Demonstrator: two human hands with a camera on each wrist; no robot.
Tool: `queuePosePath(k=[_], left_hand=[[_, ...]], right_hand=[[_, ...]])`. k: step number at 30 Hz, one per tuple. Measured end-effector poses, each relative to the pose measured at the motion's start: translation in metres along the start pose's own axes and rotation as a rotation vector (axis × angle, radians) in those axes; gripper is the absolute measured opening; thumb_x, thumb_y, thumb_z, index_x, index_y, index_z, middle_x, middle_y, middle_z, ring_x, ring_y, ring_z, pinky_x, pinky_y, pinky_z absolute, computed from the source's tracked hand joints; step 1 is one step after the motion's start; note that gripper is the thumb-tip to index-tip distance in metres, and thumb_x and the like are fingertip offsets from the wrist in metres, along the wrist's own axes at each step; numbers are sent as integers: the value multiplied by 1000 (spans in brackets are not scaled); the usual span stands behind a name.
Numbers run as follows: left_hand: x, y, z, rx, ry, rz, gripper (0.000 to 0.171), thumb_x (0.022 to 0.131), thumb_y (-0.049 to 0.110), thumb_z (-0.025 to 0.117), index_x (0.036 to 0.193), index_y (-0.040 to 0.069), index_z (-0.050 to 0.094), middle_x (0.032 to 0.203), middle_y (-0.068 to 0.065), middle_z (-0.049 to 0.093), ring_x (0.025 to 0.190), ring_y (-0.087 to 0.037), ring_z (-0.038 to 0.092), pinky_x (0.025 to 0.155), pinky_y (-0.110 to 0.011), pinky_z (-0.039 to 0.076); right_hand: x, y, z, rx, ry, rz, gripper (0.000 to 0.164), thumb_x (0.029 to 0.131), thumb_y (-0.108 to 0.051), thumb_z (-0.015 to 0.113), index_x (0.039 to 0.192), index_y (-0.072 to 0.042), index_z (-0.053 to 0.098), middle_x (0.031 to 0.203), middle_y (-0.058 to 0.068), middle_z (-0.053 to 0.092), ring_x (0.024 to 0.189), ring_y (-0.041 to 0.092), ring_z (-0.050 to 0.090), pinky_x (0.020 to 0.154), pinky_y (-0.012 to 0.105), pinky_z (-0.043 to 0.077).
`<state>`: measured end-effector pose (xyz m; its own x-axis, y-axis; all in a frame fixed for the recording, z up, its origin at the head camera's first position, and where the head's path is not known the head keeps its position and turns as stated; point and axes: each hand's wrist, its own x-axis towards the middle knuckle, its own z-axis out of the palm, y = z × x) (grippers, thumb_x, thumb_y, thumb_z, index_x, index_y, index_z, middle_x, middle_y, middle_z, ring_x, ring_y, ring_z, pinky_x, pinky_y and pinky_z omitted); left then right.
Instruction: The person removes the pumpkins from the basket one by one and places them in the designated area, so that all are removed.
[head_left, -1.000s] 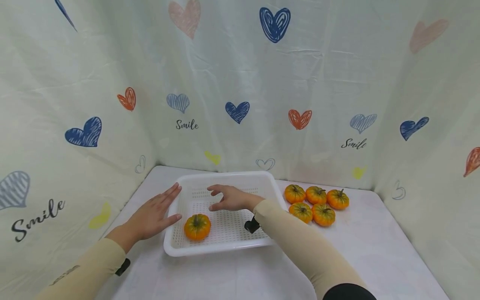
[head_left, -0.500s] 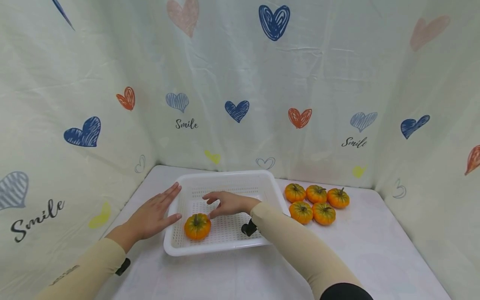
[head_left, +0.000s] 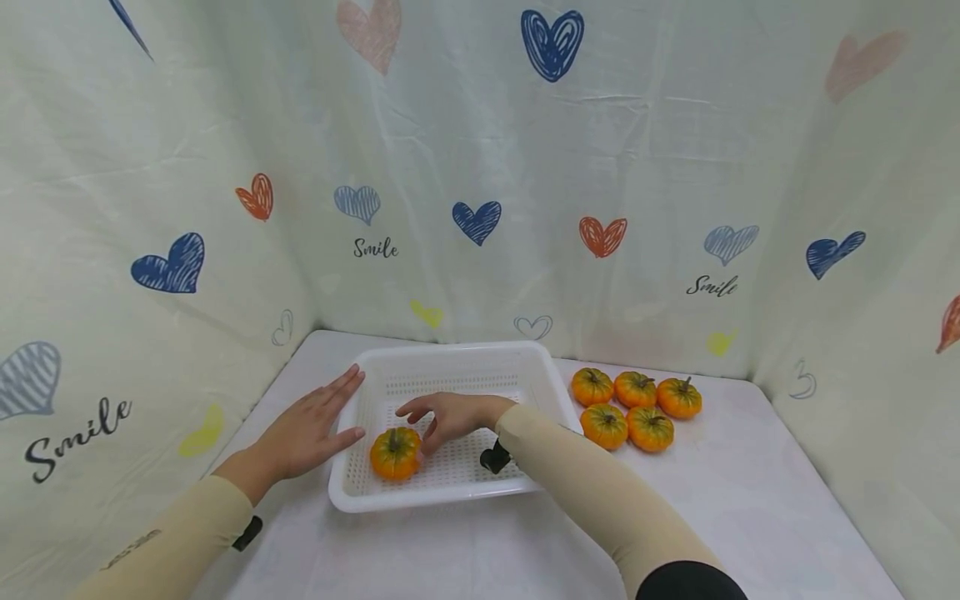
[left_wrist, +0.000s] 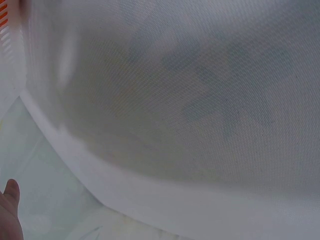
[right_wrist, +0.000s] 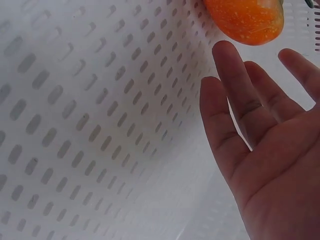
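One small orange pumpkin [head_left: 395,453] with green streaks sits in the near left corner of a white perforated plastic basket [head_left: 450,502]. Inside the basket, my right hand [head_left: 457,417] is just right of that pumpkin, thumb close to its side and fingers reaching over toward it. In the right wrist view the fingers of the right hand [right_wrist: 270,135] are spread and slightly bent below the pumpkin [right_wrist: 247,20], holding nothing. My left hand [head_left: 307,429] lies with straight fingers along the basket's left rim. Only a small part of the left hand [left_wrist: 10,212] shows in the left wrist view.
Several more pumpkins [head_left: 630,408] stand in two rows on the white-covered table [head_left: 720,500], right of the basket. A pale curtain [head_left: 480,125] printed with hearts and the word "Smile" hangs behind and at both sides.
My right hand has moved left and slightly down inside the basket, closer to the pumpkin there. The left hand, the basket and the pumpkins have stayed in place.
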<state>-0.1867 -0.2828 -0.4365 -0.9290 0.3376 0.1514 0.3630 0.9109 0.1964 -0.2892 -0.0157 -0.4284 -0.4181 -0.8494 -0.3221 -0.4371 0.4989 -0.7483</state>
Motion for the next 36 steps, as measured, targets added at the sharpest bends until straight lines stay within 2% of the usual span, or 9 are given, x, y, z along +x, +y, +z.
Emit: queuePosePath(k=[7, 13, 19, 26, 36], left_hand=[[0, 1, -1, 2, -4, 3, 86, 97, 51, 56, 161, 12, 14, 167, -9, 10, 146, -36, 26, 116, -57, 21], [0, 1, -1, 7, 0, 4, 86, 97, 51, 57, 161, 12, 14, 167, -8, 10, 146, -36, 26, 116, -57, 20], [-1, -1, 1, 14, 7, 4, 86, 96, 52, 57, 161, 13, 15, 167, -7, 10, 146, -34, 26, 116, -57, 20], [-2, 1, -3, -13, 33, 33, 83, 97, 48, 58, 160, 10, 19, 165, -10, 15, 144, -36, 31, 115, -58, 24], [-1, 1, -3, -3, 2, 18, 84, 97, 50, 56, 160, 11, 17, 166, -9, 13, 145, -36, 29, 116, -57, 23]], right_hand=[[4, -2, 2, -6, -37, -3, 76, 82, -19, 84, 148, -17, 48, 137, 0, 56, 100, 10, 64, 89, 25, 52], [8, -3, 6, -68, -52, -22, 74, 81, -21, 85, 146, -21, 50, 136, -2, 55, 100, 8, 61, 92, 23, 49], [11, -3, 10, -77, -51, -13, 74, 81, -21, 85, 146, -25, 50, 135, -6, 55, 101, 8, 59, 90, 21, 50], [13, -2, 10, -82, -55, -40, 76, 80, -21, 85, 147, -21, 49, 135, -4, 55, 103, 9, 59, 90, 20, 50], [14, -5, 8, -84, -45, -61, 73, 81, -18, 84, 146, -22, 52, 133, -9, 56, 104, 11, 57, 88, 20, 49]])
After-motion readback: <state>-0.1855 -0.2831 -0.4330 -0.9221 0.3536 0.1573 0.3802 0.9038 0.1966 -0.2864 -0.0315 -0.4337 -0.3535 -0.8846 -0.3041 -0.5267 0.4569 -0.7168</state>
